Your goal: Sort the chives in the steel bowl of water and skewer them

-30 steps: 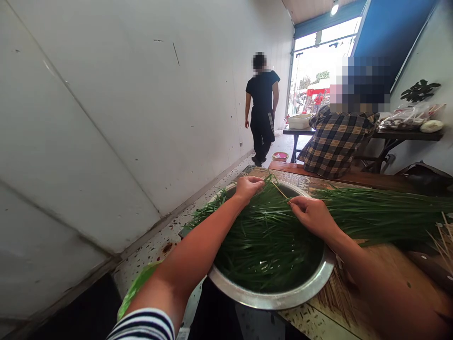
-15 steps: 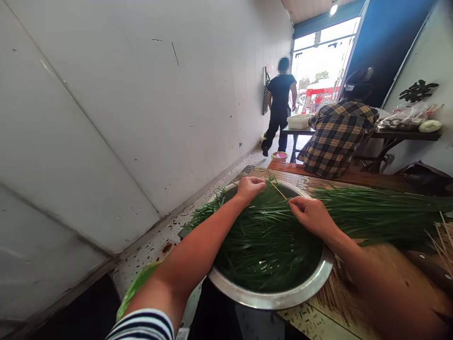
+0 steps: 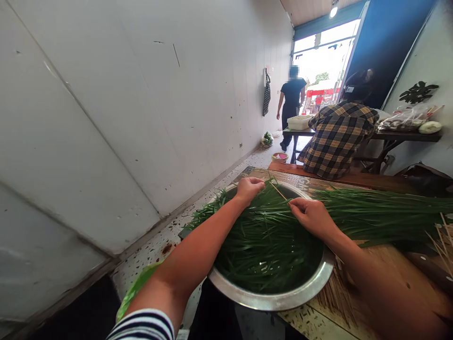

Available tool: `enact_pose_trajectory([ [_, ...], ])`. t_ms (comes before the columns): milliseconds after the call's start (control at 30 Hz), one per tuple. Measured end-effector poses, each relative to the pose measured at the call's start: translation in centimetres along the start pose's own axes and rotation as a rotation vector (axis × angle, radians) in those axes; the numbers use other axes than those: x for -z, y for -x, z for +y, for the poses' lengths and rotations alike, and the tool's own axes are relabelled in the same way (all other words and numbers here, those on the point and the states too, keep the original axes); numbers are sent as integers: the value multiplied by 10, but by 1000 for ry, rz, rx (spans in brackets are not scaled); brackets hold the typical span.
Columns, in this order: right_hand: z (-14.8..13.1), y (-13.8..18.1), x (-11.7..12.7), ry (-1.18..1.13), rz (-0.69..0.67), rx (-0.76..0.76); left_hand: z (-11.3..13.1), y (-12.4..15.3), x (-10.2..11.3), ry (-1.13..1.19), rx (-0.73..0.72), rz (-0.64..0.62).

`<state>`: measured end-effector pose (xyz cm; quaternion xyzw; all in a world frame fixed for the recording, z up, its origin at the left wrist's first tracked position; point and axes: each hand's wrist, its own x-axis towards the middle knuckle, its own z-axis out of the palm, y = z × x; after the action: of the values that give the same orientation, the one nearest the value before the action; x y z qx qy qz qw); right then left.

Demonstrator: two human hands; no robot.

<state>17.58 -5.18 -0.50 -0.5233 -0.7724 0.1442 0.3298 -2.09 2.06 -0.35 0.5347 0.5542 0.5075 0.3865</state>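
Note:
A wide metal bowl (image 3: 271, 302) full of long green chives (image 3: 262, 245) stands in front of me, with glints of wet among the leaves. Over its far side, my left hand (image 3: 250, 190) is closed in a pinch on chive leaves. My right hand (image 3: 311, 215) pinches a thin bamboo skewer (image 3: 279, 191), whose other end reaches toward the leaves at my left fingertips. Whether the point has gone through a leaf is too small to tell. Beside the bowl on the right lies a long bundle of chives (image 3: 382, 212).
Loose skewers (image 3: 336, 295) lie on the wooden table right of the bowl; more sticks (image 3: 442, 241) are at the right edge. A co-worker in a plaid shirt (image 3: 339, 139) sits ahead on a bench. Another person (image 3: 292, 101) walks near the doorway. A white wall (image 3: 141, 118) runs along the left.
My hands have barely moved and keep their pinches. The walking person has gone farther off toward the doorway and to the right, uncovering a bagged green bundle on the floor.

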Motion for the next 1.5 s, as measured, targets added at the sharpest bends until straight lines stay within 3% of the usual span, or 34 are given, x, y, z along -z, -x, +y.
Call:
enact_pose_trajectory([
  [600, 0, 0, 0, -33, -24, -21, -9, -5, 1, -247, -295, -20],
  [767, 1, 0, -1, -32, -14, -14, -11, -6, -1, -196, -242, -24],
  [1000, 0, 0, 0, -25, -1, -11, -1, 1, -2, -44, -53, -95],
  [1200, -2, 1, 1, -35, -7, -16, 4, 3, 0, -1, 21, -76],
  [1500, -1, 0, -1, -28, -21, -3, 7, 7, 2, 42, 2, -78],
])
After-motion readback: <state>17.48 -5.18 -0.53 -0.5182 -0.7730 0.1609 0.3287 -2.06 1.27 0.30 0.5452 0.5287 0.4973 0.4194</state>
